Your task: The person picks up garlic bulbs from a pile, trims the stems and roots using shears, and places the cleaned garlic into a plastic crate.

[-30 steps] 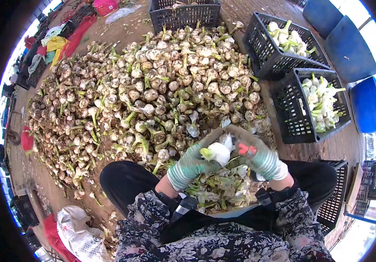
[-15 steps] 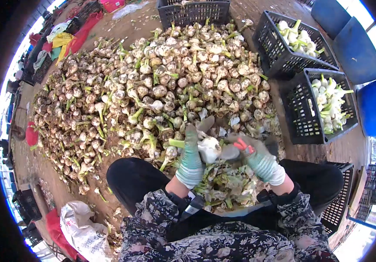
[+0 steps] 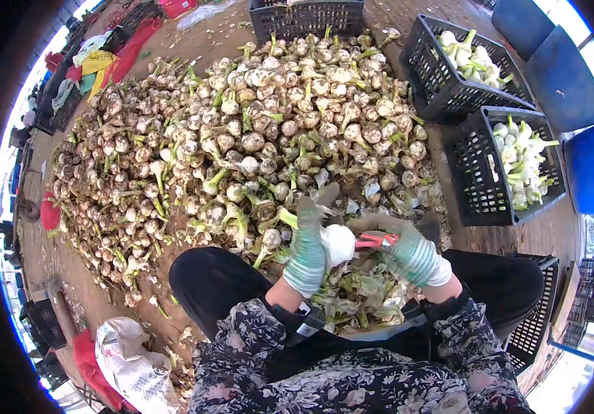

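Note:
My left hand (image 3: 306, 248), in a green and white glove, is closed round a white garlic bulb (image 3: 339, 244) whose green stem sticks out on the left. Red-handled cutters (image 3: 377, 240) are gripped in my right hand (image 3: 401, 247), gloved the same way, with their front end against the bulb's right side. Below both hands lies a heap of peeled leaves and skins (image 3: 359, 297) between my knees. A large pile of untrimmed garlic (image 3: 262, 131) spreads out in front of me.
Two black crates (image 3: 476, 172) (image 3: 424, 76) at the right hold clean white garlic. Another black crate (image 3: 307, 22) stands behind the pile. Blue barrels (image 3: 592, 169) line the far right. A white sack (image 3: 135, 362) lies at the lower left, beside red netting (image 3: 90, 369).
The cutters have moved left and down against the bulb. The bulb has turned and shifted slightly right, and its stem now tilts upward.

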A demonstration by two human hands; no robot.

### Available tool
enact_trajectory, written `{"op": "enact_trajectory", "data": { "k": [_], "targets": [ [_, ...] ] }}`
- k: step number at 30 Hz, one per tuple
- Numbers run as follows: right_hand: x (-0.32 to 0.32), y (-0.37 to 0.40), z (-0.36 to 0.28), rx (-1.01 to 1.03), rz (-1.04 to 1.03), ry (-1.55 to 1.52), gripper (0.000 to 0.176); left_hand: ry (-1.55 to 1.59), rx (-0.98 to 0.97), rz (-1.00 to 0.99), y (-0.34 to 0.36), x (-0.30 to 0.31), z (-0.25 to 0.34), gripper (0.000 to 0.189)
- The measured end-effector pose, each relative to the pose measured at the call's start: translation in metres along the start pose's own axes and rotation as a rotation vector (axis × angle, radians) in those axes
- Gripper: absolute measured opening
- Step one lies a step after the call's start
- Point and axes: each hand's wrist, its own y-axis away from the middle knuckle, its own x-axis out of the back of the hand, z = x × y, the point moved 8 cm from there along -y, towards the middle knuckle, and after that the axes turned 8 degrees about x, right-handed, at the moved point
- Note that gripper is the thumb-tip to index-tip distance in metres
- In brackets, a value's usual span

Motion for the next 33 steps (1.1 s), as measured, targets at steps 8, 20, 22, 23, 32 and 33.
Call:
{"op": "enact_trajectory", "data": {
  "k": [8, 20, 22, 23, 32, 33],
  "targets": [
    [-0.031, 0.010, -0.052, 0.139, 0.194, 0.910, 0.024, -0.365, -0.372, 0.249, -0.008, 0.023, 0.010, 0.076],
    [-0.014, 0.000, -0.005, 0.085, 0.175, -0.126, 0.036, 0.110, -0.289, 0.179, -0.007, 0.006, 0.008, 0.056],
    [-0.018, -0.001, -0.015, 0.245, 0.212, 0.335, 0.035, 0.067, -0.240, 0.302, -0.012, 0.030, 0.001, 0.049],
    [-0.016, -0.003, -0.011, 0.244, 0.211, 0.330, 0.035, 0.027, -0.193, 0.426, -0.007, 0.040, 0.003, 0.042],
    [-0.022, -0.002, 0.010, -0.197, 0.106, -0.388, 0.037, -0.123, -0.248, 0.319, -0.003, 0.024, 0.016, 0.044],
    [-0.026, -0.005, 0.010, -0.196, 0.106, -0.388, 0.037, -0.123, -0.249, 0.318, -0.002, 0.021, 0.019, 0.044]
  ]
}}
